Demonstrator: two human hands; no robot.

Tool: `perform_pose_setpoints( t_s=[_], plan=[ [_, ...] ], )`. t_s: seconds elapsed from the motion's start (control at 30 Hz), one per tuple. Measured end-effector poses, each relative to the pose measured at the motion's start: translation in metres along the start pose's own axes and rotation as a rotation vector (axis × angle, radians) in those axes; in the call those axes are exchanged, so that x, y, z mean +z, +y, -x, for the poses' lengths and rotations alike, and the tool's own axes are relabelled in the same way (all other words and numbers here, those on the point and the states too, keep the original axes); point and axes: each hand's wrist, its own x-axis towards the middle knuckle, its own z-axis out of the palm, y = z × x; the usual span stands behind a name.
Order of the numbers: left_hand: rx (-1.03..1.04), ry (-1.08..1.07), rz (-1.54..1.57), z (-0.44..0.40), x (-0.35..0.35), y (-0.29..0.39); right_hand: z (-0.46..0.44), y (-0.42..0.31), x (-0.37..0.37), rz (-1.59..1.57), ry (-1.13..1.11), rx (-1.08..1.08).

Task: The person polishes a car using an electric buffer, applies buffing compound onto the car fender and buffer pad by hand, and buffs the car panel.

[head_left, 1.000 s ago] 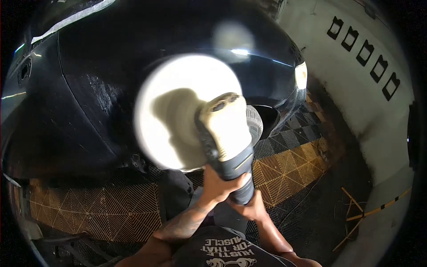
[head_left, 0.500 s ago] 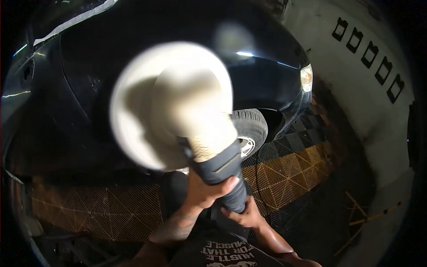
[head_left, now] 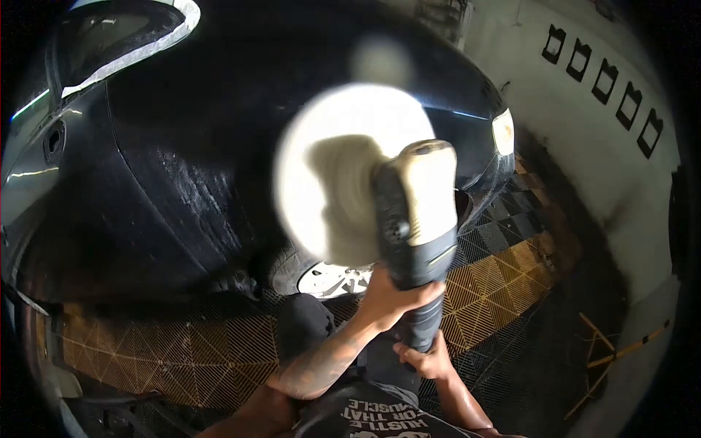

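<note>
A power polisher (head_left: pixel 427 193) with a yellowish head and a black body is held up in front of a dark car (head_left: pixel 241 80). Its large round white pad (head_left: pixel 343 168) looks blurred and faces the car's side above the front wheel. My left hand (head_left: pixel 387 299) wraps round the black body below the head. Lower down, my right hand (head_left: pixel 429 358) grips the end of the handle. Pale streaks (head_left: pixel 193 193) mark the panel left of the pad.
Under the car lie yellow and black floor tiles (head_left: pixel 482 292). The front wheel (head_left: pixel 328 281) shows below the pad. A yellow stand (head_left: pixel 613 356) is at the lower right. Several black frames (head_left: pixel 602 80) hang on the wall.
Since half a second ago, the polisher and both hands have moved right, after an earlier shift left. More of the streaked panel and the wheel's left part now show.
</note>
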Motion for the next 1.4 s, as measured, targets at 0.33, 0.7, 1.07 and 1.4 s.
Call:
perform_pose_setpoints(
  t_s=[0.33, 0.7, 1.07, 1.4],
  plan=[
    [0.204, 0.123, 0.016, 0.058, -0.048, 0.033, -0.027, -0.006, 0.026, 0.238, -0.355, -0.298],
    [0.113, 0.01, -0.019, 0.001, 0.01, 0.002, 0.015, -0.012, -0.009, 0.018, 0.086, 0.051],
    [0.063, -0.057, -0.146, -0.015, 0.02, -0.006, 0.018, 0.0, -0.01, -0.064, 0.129, 0.053],
    [0.218, 0.102, -0.017, 0.047, -0.03, 0.012, -0.012, -0.008, 0.004, 0.218, -0.246, -0.093]
  ],
)
